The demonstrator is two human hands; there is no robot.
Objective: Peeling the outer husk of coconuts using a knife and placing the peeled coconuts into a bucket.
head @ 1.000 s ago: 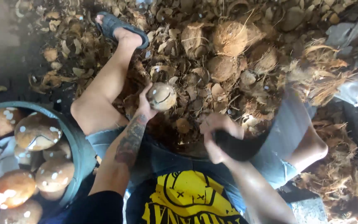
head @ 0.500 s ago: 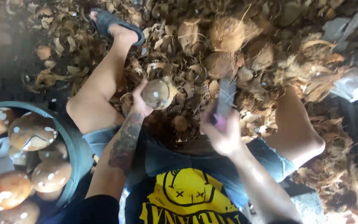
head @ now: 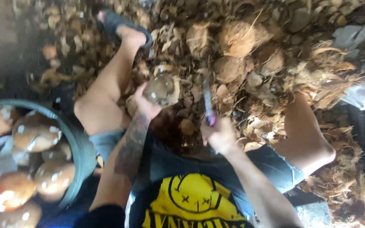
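Now raised upright beside the part-peeled coconut, where a second ago swung low near the lap: a blade clenched in the right hand; left hand wrapped under the nut, above the husk heap.

The peeled coconut looks brown, smooth and slightly shiny, same as the ones in the dull tub. Knife blade is grey metal. Husk pile is dry, rough fibre. Matt cotton t-shirt, rubbery flip-flop.
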